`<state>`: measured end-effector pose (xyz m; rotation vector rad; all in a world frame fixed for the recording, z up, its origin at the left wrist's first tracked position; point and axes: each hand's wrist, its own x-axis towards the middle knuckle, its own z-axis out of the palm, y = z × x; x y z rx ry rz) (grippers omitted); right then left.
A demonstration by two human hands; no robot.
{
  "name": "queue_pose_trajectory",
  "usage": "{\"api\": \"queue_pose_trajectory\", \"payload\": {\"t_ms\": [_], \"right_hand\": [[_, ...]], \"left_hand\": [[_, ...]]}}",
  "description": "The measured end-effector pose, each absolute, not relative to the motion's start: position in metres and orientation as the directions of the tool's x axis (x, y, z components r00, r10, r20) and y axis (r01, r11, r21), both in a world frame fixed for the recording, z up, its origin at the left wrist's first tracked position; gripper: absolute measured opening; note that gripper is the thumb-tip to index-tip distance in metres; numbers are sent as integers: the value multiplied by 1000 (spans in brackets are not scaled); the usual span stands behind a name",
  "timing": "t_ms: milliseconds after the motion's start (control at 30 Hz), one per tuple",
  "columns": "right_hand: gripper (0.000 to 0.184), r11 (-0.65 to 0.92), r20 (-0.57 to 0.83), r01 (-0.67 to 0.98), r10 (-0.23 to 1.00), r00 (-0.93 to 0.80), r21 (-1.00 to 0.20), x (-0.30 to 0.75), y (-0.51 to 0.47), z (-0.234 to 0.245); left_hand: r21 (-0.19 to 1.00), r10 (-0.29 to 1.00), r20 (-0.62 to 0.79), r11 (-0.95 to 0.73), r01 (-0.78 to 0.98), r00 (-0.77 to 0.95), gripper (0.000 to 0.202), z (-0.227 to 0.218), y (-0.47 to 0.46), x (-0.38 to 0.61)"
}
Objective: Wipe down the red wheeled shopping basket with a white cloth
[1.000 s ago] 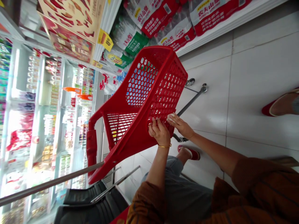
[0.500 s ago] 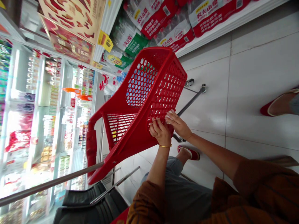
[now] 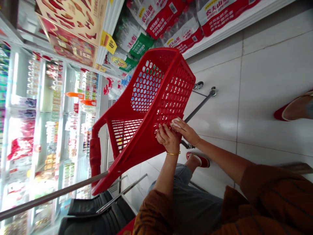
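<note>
The view is turned on its side. A red plastic shopping cart basket (image 3: 137, 137) fills the middle. My left hand (image 3: 168, 139), with a gold bracelet at the wrist, curls its fingers against the basket's perforated side wall and holds it. Right beside it, my right hand (image 3: 186, 131) presses a small white cloth (image 3: 174, 123) against the same wall, fingers closed over the cloth. The two hands almost touch.
The cart's metal frame and wheels (image 3: 199, 106) stand on the white tiled floor (image 3: 264, 75). Packs of bottled water (image 3: 171, 23) lie on a low shelf behind the cart. Lit refrigerated cases (image 3: 44, 114) stand beyond it. Another person's red shoe (image 3: 292, 111) shows at the right edge.
My right hand has slid a little along the basket wall and back, and the white cloth shows again under its fingertips. My left hand has kept its hold.
</note>
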<state>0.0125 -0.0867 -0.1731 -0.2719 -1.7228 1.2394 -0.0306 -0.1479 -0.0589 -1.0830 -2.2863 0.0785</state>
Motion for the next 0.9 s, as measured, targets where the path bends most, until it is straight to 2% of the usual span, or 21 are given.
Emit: {"api": "queue_pose_trajectory", "payload": {"t_ms": [133,267,433,667,900], "right_hand": [[40,403,511,-315,676,-531,-859,19,-93,-187],[42,399,484,-274,701,-525,-875,26,-96,-186],[42,469,555,-296,718,-421,-832,25,-88,-158],[40,526,617,-323,687,-384,-787,20,-65,-109],[42,580,670,-336,641,-375,-742,25,-59,-92]], "left_hand": [[-242,703,465,685,687,-538,47,-58,-147,-30],[-256,719,450,672,695,-530,45,-56,-149,-31],[-270,734,466,650,711,-494,43,-58,-151,-34],[-267,753,486,612,745,-444,40,-61,-158,-38],[-278,771,489,582,764,-409,38,-56,-168,-39]]}}
